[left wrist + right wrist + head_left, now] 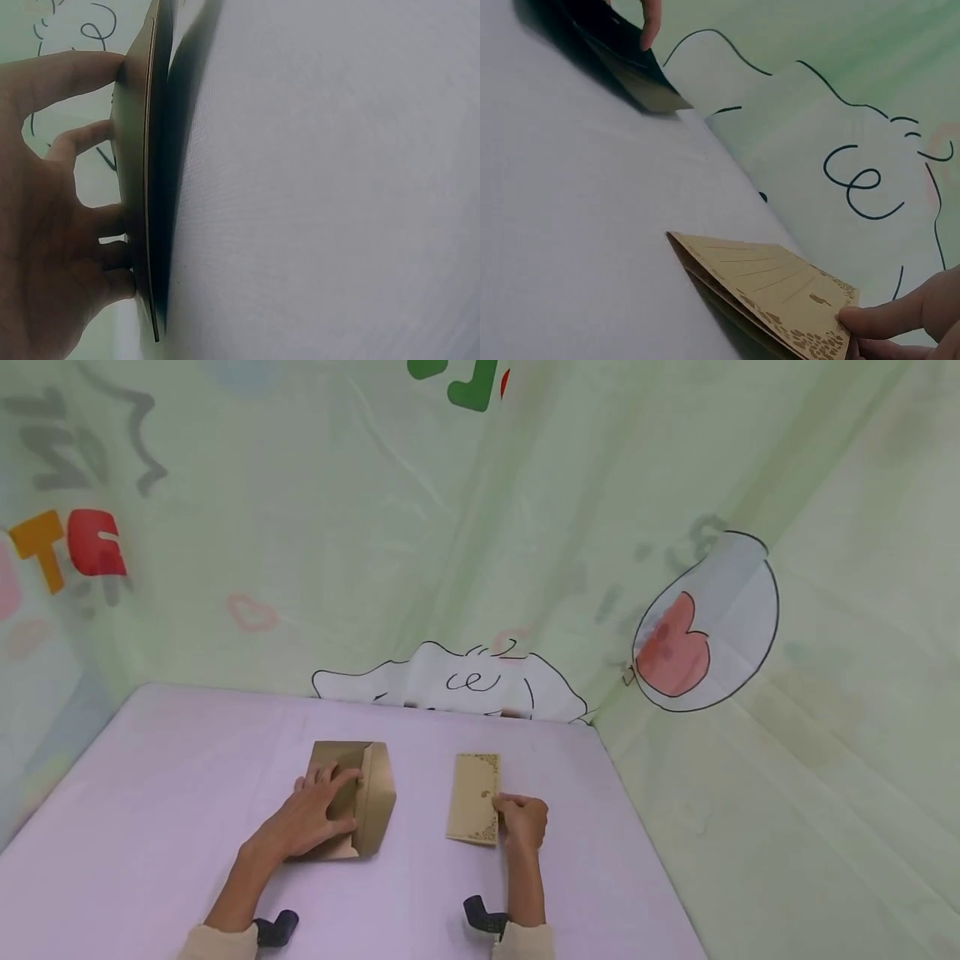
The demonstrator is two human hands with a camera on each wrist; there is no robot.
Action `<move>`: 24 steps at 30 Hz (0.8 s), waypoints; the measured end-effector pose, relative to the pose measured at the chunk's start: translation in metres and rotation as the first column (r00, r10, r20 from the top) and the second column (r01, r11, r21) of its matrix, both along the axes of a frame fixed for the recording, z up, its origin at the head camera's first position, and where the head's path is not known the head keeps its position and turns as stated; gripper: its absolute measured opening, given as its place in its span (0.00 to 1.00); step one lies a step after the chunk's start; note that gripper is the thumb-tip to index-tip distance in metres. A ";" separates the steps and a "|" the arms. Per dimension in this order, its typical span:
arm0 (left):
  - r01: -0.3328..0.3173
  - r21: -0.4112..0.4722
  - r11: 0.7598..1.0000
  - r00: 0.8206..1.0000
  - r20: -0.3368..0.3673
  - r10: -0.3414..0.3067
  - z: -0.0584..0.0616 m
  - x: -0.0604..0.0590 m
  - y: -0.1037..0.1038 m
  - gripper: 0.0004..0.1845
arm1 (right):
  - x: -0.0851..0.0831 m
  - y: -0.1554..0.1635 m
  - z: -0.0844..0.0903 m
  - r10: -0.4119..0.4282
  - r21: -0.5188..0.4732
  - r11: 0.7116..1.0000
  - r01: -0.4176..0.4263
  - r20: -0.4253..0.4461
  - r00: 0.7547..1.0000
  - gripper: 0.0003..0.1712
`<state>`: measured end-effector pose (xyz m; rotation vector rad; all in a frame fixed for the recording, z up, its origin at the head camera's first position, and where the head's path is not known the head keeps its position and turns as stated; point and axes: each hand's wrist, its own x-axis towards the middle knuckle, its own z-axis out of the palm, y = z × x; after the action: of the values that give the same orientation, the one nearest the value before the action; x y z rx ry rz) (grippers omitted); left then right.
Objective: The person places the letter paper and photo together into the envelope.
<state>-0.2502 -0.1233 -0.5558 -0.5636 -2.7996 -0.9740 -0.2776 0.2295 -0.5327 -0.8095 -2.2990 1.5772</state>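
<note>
A brown paper envelope (375, 802), its flap raised toward the right, lies on the left half of the table. My left hand (303, 814) rests over it with fingers spread. In the left wrist view, the fingertips (112, 66) and thumb touch the envelope's face (135, 150). To the right is a folded tan card (472, 797) with dark ornamental corners. My right hand (523, 820) pinches the card's right edge between thumb and fingers. Printed lines show on the card (772, 270) in the right wrist view, and its two layers stand slightly apart at the near side.
A pale lilac cloth covers the table (420, 902). Behind it and along the right side hang light green curtains (337, 527) with cartoon drawings, among them a balloon shape (738, 618). Both wrists wear black camera mounts (277, 928).
</note>
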 end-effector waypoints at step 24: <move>0.007 0.026 1.000 1.000 -0.007 -0.006 -0.005 -0.005 0.000 0.39 | -0.008 -0.092 0.003 0.339 -0.423 0.847 -0.323 -0.039 0.940 0.11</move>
<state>-0.2547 -0.1237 -0.5607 -0.5722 -2.7762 -1.0063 -0.2860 0.1371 -0.5293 -0.5415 -2.2391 2.2902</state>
